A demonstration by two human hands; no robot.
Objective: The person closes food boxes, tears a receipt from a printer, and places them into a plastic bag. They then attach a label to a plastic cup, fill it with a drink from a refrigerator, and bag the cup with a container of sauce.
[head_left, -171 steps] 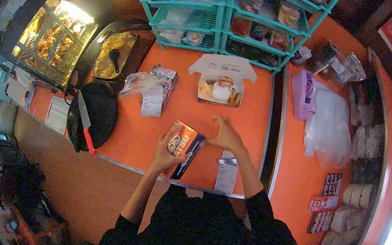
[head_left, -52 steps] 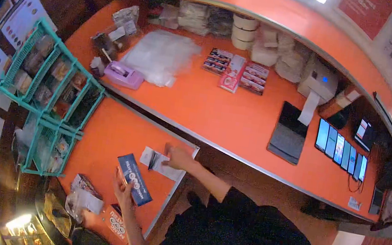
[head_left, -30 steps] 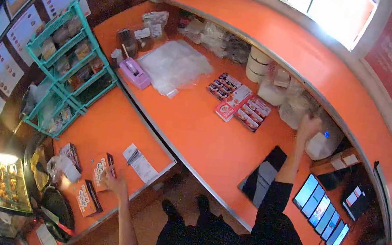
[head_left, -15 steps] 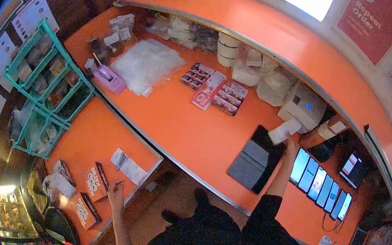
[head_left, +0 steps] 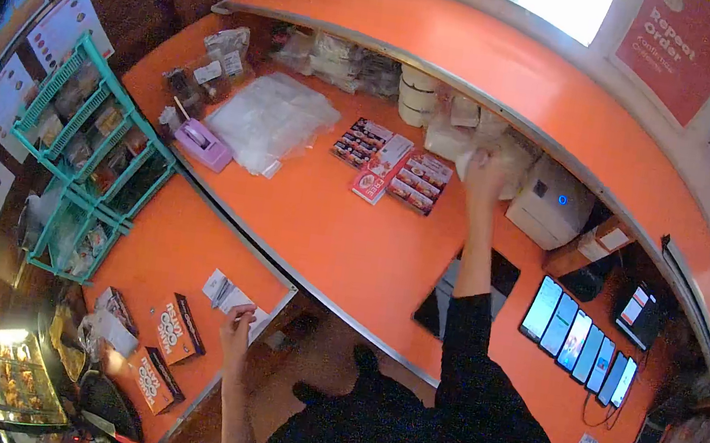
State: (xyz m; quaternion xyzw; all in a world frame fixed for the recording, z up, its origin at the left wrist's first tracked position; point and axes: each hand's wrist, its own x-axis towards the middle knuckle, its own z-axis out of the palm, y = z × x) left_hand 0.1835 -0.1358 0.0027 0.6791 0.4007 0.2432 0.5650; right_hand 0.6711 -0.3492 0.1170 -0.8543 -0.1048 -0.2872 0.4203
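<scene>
Orange counter (head_left: pixel 191 240): receipt (head_left: pixel 238 298) points lengthwise edgeward beside left hand (head_left: pixel 238 328).

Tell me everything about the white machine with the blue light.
The white machine is a boxy, plastic-looking unit with a glowing blue light and a small dark patch. It stands angled on the orange counter, near the overhanging shelf. Plastic packs lie on its left in view, a brown box on its right; contact with either is unclear. The right hand is apart from it.
</scene>
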